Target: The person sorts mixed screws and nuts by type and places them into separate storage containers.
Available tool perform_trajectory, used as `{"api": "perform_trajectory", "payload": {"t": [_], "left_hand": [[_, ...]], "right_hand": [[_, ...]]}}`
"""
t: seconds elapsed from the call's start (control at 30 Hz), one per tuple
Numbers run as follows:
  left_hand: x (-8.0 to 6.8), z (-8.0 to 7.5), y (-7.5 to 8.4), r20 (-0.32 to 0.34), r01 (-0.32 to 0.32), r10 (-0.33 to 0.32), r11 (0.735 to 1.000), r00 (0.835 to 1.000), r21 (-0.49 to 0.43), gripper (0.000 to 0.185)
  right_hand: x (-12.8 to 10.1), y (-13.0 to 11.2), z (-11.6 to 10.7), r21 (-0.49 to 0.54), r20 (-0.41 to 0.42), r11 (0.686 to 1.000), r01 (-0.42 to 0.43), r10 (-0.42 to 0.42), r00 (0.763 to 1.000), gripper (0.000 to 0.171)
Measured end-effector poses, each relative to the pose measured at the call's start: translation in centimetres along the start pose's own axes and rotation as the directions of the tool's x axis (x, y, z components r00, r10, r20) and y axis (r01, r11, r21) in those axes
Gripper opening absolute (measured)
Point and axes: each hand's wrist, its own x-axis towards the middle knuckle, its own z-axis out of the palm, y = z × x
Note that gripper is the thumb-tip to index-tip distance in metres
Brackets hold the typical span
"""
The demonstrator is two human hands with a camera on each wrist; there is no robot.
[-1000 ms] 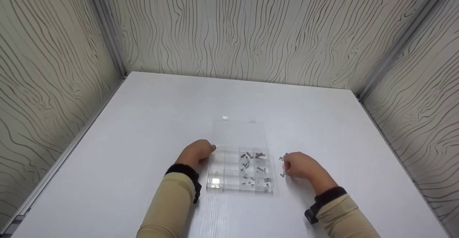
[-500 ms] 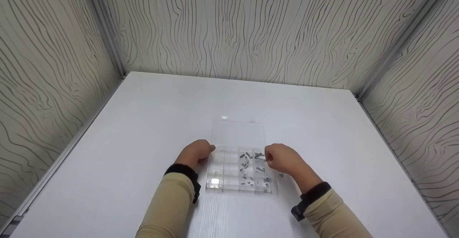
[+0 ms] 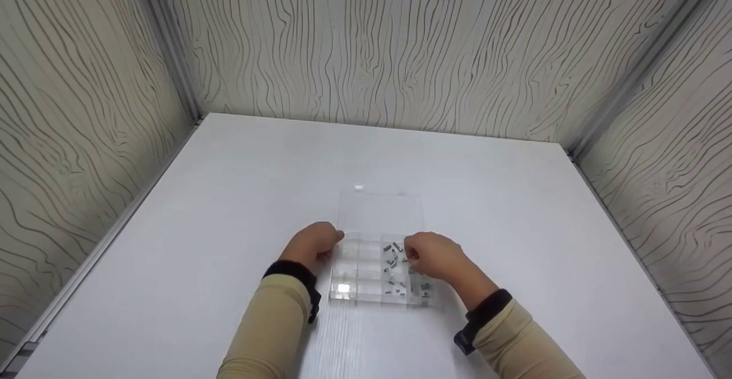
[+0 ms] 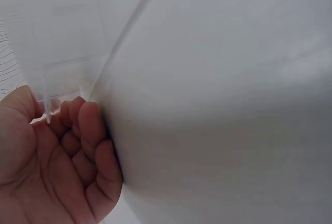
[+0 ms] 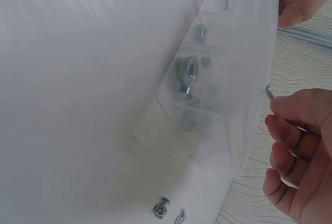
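A: Status?
B: Your right hand (image 3: 434, 256) pinches a screw (image 5: 269, 91) over the box (image 3: 366, 287), right-side cells. Left hand (image 3: 311, 243) grips the box's left edge, fingers curled.
A: Nearer hand?
B: Right; screw's directly above the cells.

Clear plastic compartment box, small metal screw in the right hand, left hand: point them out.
clear plastic compartment box (image 3: 360, 287), head view, near wall
small metal screw (image 5: 269, 91), right wrist view, head
left hand (image 3: 310, 243), head view, back
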Motion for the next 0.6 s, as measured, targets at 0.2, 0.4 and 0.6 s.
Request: {"api": "perform_trajectory", "payload": {"t": [0.2, 0.4, 0.6], "left_hand": [[-0.2, -0.2, 0.0, 0.016, -0.009, 0.008, 0.999, 1.000, 0.031, 0.048], [-0.1, -0.2, 0.1, 0.012, -0.010, 0.010, 1.000, 1.000, 0.003, 0.047], [0.1, -0.1, 0.0, 0.011, -0.027, 0.027, 0.999, 1.000, 0.030, 0.051]], "right_hand": [[-0.2, 0.9, 0.1, 0.005, -0.040, 1.000, 0.015, -0.015, 0.999, 0.008], [-0.7, 2.6, -0.3, 0.011, -0.098, 1.000, 0.028, -0.027, 0.995, 0.009], [-1.4, 4.7, -0.6, 0.028, -0.031, 0.998, -0.054, 0.055, 0.998, 0.014]]}}
